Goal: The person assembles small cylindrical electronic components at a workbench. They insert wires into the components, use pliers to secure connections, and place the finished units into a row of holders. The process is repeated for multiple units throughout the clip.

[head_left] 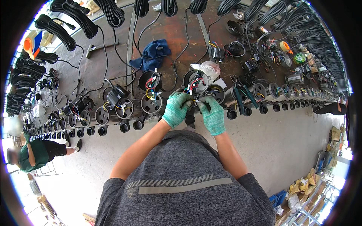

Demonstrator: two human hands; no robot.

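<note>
My left hand and my right hand, both in green knitted gloves, meet at the table's near edge. Their fingertips pinch a thin yellow wire with a small white piece on it; its exact kind is too small to make out. Just beyond stands a round dark metal housing, its coloured wires and white connectors spilling from the top. Left of my left hand, an open round housing has a similar wire bundle above it. Green-handled pliers rest right of my right hand.
A row of round housings lines the near edge. Coiled black cables hang along the far side. A blue cloth and a white plastic bag lie on the brown tabletop. Another person stands at far left.
</note>
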